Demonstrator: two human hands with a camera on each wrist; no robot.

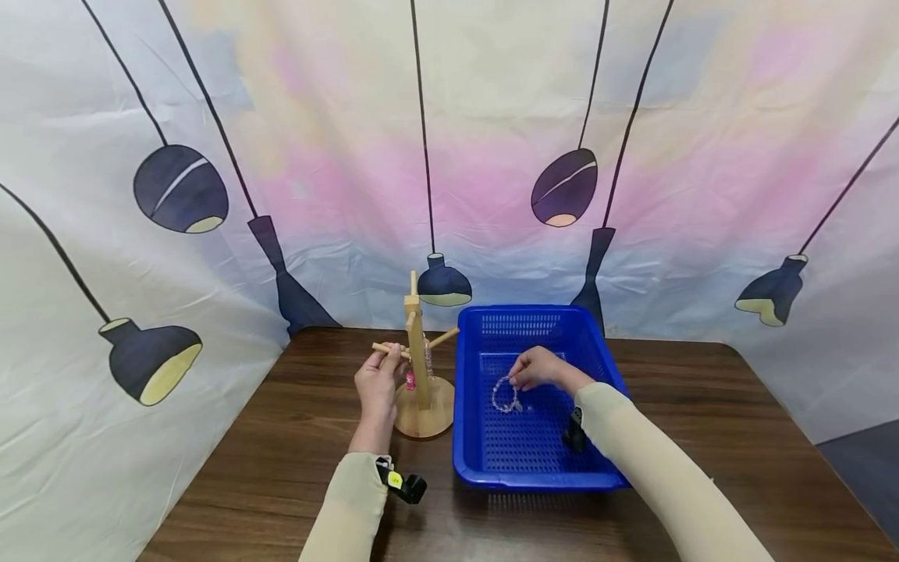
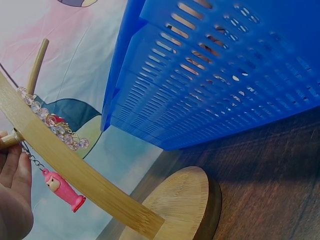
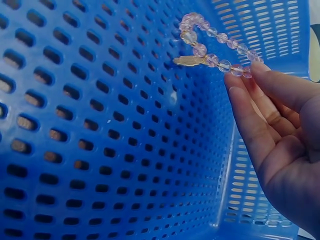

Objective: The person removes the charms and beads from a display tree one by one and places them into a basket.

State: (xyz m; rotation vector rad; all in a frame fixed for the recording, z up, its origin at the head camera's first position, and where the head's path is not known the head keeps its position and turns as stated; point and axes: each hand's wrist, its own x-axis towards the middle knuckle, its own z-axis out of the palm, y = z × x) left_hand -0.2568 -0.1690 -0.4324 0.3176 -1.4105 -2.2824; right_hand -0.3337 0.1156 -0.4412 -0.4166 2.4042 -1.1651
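Note:
My right hand (image 1: 539, 368) pinches a bracelet of clear and pale pink beads (image 3: 220, 64) between thumb and fingers, inside the blue basket. A gold tassel-like charm (image 3: 191, 60) hangs from the bracelet. On the left, my left hand (image 1: 378, 384) grips a peg (image 1: 390, 350) of the wooden stand (image 1: 418, 351). From that peg, close to the post, dangles a pink figure keychain (image 2: 62, 190). Another beaded bracelet (image 2: 57, 125) hangs on a peg behind the post. In the left wrist view the hand shows only partly, at the left edge.
The blue plastic basket (image 1: 469, 473), with slotted walls, stands on the brown wooden table (image 1: 281, 460), right beside the stand's round base (image 1: 424, 425). A cloth backdrop (image 1: 337, 156) printed with hanging lamps rises behind the table.

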